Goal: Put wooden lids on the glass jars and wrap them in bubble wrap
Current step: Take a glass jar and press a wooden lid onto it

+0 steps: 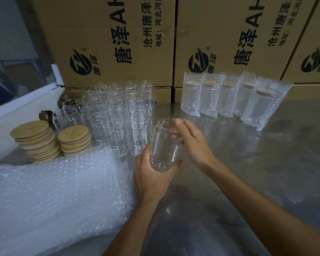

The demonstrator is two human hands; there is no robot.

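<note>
A clear, lidless glass jar [164, 145] is held above the steel table in both hands. My left hand [151, 174] cups its base from below. My right hand [190, 143] grips its upper part near the rim. Two stacks of round wooden lids [44, 139] stand at the left. Behind them is a cluster of several bare glass jars [118, 115]. A pile of bubble wrap bags [59, 196] lies at the front left. Several lidded jars wrapped in bubble wrap [227, 97] stand in a row at the back right.
Large printed cardboard boxes [118, 43] wall off the back of the steel table [257, 172]. A white ledge [17, 108] runs along the left side. Small dark rings [44, 115] lie behind the lids.
</note>
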